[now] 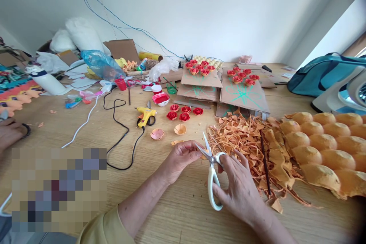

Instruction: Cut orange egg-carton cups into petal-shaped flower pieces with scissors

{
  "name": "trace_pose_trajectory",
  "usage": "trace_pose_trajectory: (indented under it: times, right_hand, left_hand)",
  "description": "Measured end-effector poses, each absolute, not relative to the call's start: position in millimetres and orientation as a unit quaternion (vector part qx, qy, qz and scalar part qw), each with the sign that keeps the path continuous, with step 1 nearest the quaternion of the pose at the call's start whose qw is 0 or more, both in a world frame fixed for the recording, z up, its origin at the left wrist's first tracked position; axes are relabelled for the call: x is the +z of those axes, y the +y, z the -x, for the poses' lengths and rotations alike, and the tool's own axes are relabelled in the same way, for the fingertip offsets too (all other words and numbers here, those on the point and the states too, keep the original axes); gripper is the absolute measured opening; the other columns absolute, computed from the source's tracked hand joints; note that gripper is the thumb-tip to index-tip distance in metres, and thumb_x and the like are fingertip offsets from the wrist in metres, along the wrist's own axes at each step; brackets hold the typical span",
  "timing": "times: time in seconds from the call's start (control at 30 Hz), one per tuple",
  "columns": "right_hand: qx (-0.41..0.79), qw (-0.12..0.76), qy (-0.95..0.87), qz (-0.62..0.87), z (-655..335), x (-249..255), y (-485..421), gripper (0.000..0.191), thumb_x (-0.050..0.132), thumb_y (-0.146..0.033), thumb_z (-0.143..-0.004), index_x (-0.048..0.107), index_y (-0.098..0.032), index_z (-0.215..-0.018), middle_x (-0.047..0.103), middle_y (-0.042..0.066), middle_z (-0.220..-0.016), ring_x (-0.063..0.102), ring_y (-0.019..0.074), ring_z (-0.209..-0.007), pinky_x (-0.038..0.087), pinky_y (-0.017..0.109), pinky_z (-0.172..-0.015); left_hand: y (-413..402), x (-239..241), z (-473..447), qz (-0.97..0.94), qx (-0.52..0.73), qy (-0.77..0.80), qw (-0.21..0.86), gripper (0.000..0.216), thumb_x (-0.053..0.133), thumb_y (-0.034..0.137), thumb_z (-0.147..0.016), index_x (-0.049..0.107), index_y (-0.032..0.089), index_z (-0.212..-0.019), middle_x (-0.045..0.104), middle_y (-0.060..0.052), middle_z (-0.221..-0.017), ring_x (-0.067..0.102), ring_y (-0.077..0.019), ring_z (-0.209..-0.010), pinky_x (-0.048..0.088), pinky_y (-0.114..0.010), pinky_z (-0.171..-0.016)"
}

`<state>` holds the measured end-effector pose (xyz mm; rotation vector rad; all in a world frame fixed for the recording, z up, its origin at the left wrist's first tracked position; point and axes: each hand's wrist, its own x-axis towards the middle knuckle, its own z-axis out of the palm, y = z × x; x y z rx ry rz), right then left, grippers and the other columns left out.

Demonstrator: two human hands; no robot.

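My right hand [238, 187] grips white-handled scissors [212, 177] with the blades open, pointing up and left. My left hand [180, 160] pinches a small orange egg-carton piece [203, 154] right at the blades. Just beyond my hands lie two cut carton cups [180, 129], one pinkish [157, 134], and several red painted roses [184, 112]. A heap of orange carton scraps [243, 137] sits to the right of the scissors, with a thin dark stick [264, 160] lying across it.
An orange egg tray [323, 148] fills the right side. A yellow glue gun [145, 116] with a black cord lies ahead left. Cardboard sheets [243, 93] carry more red roses. Another person's hand [11, 131] rests at the far left. Clutter lines the back of the wooden table [177, 206].
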<state>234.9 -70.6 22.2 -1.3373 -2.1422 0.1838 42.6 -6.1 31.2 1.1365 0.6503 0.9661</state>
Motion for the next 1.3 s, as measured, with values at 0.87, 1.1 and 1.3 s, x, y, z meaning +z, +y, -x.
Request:
trace_pose_trajectory:
  times: [0.87, 1.1, 1.3]
  right_hand:
    - [0.119, 0.329, -0.821, 0.451, -237, 22, -73, 0.023, 0.057, -0.031, -0.087, 0.036, -0.024, -0.08, 0.047, -0.005, -0.071, 0.05, 0.0158, -0.065, 0.038, 0.048, -0.094]
    - [0.104, 0.314, -0.824, 0.46, -238, 25, -73, 0.021, 0.058, -0.03, -0.086, 0.038, -0.023, -0.081, 0.048, -0.004, -0.073, 0.052, 0.0166, -0.068, 0.034, 0.048, -0.097]
    - [0.084, 0.301, -0.825, 0.471, -238, 27, -70, 0.02, 0.06, -0.03, -0.08, 0.041, -0.023, -0.083, 0.05, -0.003, -0.077, 0.053, 0.018, -0.072, 0.031, 0.05, -0.101]
  left_hand:
    - [-6, 35, -39, -0.501, 0.42, 0.279, 0.704, 0.018, 0.073, 0.035, -0.08, 0.076, 0.018, -0.085, 0.071, -0.003, -0.082, 0.06, -0.0156, -0.08, 0.043, -0.03, -0.083]
    - [-4, 49, -35, -0.57, 0.409, 0.254, 0.666, 0.01, 0.067, 0.026, -0.086, 0.074, 0.019, -0.085, 0.068, -0.001, -0.083, 0.059, -0.0137, -0.081, 0.043, -0.027, -0.082]
    - [-3, 48, -32, -0.625, 0.413, 0.253, 0.612, 0.007, 0.067, 0.024, -0.086, 0.073, 0.02, -0.085, 0.066, -0.003, -0.086, 0.06, -0.0151, -0.083, 0.044, -0.027, -0.078]
